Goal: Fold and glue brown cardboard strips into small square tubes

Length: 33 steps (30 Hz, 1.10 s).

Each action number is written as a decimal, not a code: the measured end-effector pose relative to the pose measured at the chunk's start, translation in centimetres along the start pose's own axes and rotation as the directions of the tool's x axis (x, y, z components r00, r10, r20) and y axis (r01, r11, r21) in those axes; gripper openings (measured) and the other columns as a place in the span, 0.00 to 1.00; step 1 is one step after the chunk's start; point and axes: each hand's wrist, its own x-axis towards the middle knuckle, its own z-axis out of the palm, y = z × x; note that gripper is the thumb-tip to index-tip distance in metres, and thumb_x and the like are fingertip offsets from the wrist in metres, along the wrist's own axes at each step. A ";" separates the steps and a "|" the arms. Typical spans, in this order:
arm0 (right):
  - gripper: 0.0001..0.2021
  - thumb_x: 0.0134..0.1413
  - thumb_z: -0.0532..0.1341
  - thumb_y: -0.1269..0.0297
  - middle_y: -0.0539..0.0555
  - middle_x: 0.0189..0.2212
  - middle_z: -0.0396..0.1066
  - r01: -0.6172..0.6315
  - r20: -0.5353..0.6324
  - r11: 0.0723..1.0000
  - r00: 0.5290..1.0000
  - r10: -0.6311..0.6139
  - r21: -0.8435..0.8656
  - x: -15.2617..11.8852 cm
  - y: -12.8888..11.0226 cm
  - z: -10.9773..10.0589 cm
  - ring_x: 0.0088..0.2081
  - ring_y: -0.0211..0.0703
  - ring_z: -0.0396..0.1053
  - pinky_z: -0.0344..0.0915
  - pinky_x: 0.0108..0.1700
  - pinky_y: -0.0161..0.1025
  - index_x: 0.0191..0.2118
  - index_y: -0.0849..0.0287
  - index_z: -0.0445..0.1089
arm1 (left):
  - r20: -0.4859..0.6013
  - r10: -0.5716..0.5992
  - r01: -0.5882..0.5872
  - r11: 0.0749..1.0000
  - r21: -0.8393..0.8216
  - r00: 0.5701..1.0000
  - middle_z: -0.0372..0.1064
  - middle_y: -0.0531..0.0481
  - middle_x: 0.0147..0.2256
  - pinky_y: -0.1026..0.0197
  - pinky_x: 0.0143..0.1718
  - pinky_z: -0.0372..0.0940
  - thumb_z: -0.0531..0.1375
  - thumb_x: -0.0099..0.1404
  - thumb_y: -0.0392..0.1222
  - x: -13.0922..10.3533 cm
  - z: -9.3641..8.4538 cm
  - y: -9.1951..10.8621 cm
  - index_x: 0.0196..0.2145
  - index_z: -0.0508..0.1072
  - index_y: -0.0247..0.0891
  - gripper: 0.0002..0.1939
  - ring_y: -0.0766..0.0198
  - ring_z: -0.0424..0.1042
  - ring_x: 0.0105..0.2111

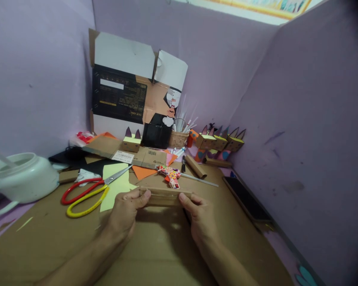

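Between my two hands is a folded strip of brown cardboard, held level above the cardboard-covered table. My left hand pinches its left end, thumb on top. At the other end my right hand grips it the same way; the fingers beneath are partly hidden. Scissors with one red and one yellow handle lie left of my left hand, partly over a pale yellow paper sheet. Just beyond the strip sits a hot glue gun wrapped in a colourful pattern.
A white pot stands at the left. Behind are a small cardboard box with ears, a large opened carton and a basket of sticks. Several eared boxes stand back right. A dark phone-like slab lies along the right wall.
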 end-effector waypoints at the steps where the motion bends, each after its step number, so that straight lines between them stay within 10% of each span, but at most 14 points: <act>1: 0.09 0.33 0.70 0.61 0.53 0.27 0.70 -0.006 -0.014 1.000 1.000 0.006 0.015 0.0 0.0 0.0 0.30 0.42 0.67 0.62 0.32 0.36 0.18 0.61 0.74 | -0.003 0.003 -0.003 1.000 0.006 1.000 0.66 0.52 0.15 0.59 0.26 0.63 0.69 0.37 0.44 0.0 0.0 0.0 0.12 0.72 0.34 0.12 0.60 0.67 0.23; 14: 0.15 0.22 0.73 0.56 0.44 0.19 0.65 0.150 -0.379 0.965 0.924 -0.060 0.214 1.8 -1.6 -0.9 0.24 0.33 0.60 0.59 0.33 0.33 0.15 0.58 0.70 | -0.143 0.013 -0.026 0.995 -0.093 0.990 0.66 0.55 0.17 0.70 0.23 0.58 0.72 0.29 0.44 1.1 -0.8 0.3 0.15 0.75 0.33 0.15 0.70 0.61 0.22; 26: 0.10 0.46 0.63 0.57 0.56 0.43 0.71 0.187 0.059 0.971 0.982 -0.181 -0.146 0.5 -1.1 -0.8 0.52 0.51 0.60 0.56 0.50 0.42 0.27 0.57 0.77 | -0.035 -0.004 0.000 0.995 -0.099 0.999 0.67 0.54 0.18 0.65 0.30 0.63 0.71 0.34 0.45 0.5 -0.3 -0.1 0.17 0.75 0.33 0.14 0.66 0.65 0.25; 33: 0.13 0.36 0.68 0.63 0.56 0.39 0.73 0.038 0.137 0.998 0.990 -0.032 -0.042 -0.1 -0.7 0.2 0.41 0.50 0.69 0.63 0.44 0.44 0.34 0.58 0.75 | 0.058 0.000 0.001 1.000 -0.007 0.998 0.72 0.49 0.22 0.59 0.34 0.65 0.68 0.41 0.44 -0.3 0.2 -0.2 0.23 0.78 0.33 0.12 0.57 0.71 0.29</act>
